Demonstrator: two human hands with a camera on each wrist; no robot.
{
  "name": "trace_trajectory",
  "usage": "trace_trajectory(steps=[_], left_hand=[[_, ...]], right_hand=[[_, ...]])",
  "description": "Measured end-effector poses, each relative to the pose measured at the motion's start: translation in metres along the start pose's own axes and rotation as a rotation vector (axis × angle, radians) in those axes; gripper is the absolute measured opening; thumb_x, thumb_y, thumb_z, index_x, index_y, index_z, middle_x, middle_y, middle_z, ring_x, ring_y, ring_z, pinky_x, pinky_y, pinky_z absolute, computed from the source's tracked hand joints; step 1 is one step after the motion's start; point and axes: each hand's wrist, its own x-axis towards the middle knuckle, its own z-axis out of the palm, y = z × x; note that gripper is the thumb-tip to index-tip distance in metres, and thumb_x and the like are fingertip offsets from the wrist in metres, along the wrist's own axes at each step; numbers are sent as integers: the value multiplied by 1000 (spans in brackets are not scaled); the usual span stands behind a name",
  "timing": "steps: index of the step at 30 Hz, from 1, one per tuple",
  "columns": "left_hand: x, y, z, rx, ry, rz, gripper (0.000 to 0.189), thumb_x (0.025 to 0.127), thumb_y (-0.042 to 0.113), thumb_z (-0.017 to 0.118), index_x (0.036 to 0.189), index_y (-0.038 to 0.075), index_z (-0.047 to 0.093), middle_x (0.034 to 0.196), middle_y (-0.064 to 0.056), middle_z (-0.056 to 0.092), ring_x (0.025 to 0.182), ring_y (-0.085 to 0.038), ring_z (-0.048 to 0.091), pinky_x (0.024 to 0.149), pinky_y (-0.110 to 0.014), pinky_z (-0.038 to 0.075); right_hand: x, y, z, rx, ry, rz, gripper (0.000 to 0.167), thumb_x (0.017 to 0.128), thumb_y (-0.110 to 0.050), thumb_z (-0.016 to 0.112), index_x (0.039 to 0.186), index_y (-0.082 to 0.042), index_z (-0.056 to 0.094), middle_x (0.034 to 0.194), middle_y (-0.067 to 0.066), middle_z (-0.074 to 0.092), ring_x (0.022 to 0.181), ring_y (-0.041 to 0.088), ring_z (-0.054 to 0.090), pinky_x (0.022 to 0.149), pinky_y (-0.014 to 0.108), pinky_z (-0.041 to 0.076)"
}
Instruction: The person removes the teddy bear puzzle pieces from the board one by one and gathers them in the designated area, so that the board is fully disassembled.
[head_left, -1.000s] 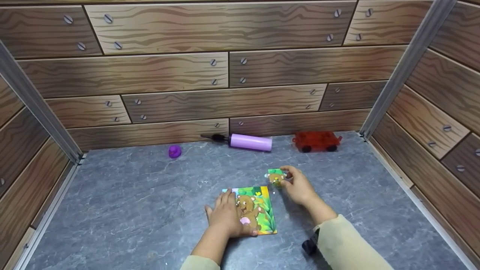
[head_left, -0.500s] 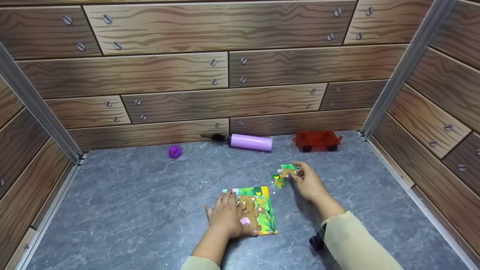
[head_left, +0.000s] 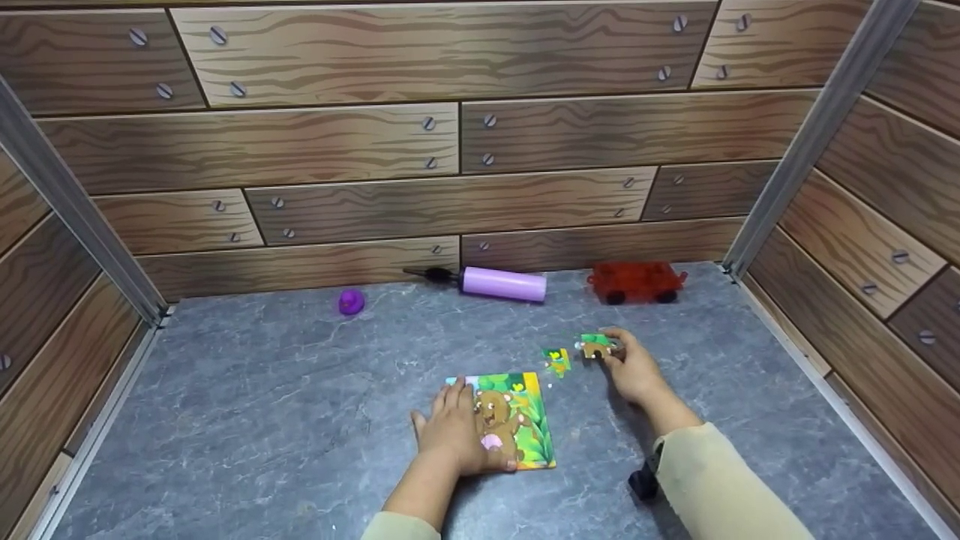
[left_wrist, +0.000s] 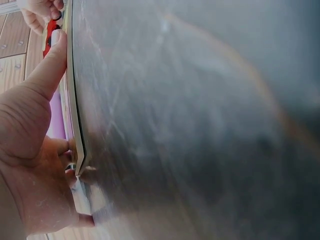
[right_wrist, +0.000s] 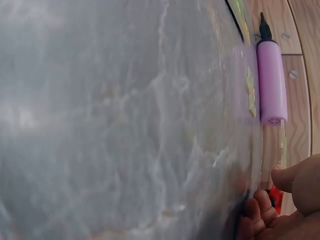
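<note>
A bright jigsaw puzzle with a brown bear picture lies on the grey marbled tabletop. My left hand rests flat over its left part, fingers extended, hiding that side. In the left wrist view the thumb lies along the edge of the puzzle board. Up and to the right, my right hand pinches a green and brown puzzle piece between thumb and fingers. The right wrist view shows this piece edge-on, above the surface. Another puzzle piece, green and yellow, lies loose between the board and the right hand.
Along the back wall lie a purple rubber duck, a lilac hand pump with a black nozzle, and a red toy wagon. Wood-patterned walls enclose the back and both sides.
My right hand has moved right with the pinched piece, away from the green and yellow piece, which now lies apart from it. The left hand has stayed on the puzzle.
</note>
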Motion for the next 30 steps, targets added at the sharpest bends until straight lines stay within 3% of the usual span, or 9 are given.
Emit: trace_trajectory(steps=[10,24,27,30], left_hand=[[-2,3,-5,5,-21,-3,140,57,71,96,163,3,35,170,-14,32,158,-39,25,116,-82,16],[0,0,0,-2,-6,2,140,57,71,96,162,1,36,170,-15,33,157,-40,26,116,-83,15],[0,0,1,9,-14,-4,140,57,71,95,163,3,35,171,-14,32,158,-38,25,116,-83,15],[0,0,-1,3,-12,-6,139,57,70,96,163,3,35,171,-14,32,158,-38,24,116,-82,16]], right_hand=[[3,11,-2,11,-30,3,45,105,3,55,149,1,47,117,30,64,113,43,61,99,59,49],[8,13,-7,-54,-46,-18,43,102,2,60,145,2,52,97,17,63,92,33,61,83,48,50],[8,12,-7,-67,-55,-18,43,102,2,59,145,2,53,98,19,63,94,35,61,85,51,50],[9,11,-7,-91,-71,-8,43,104,0,59,146,2,52,110,26,65,105,40,62,94,56,50]])
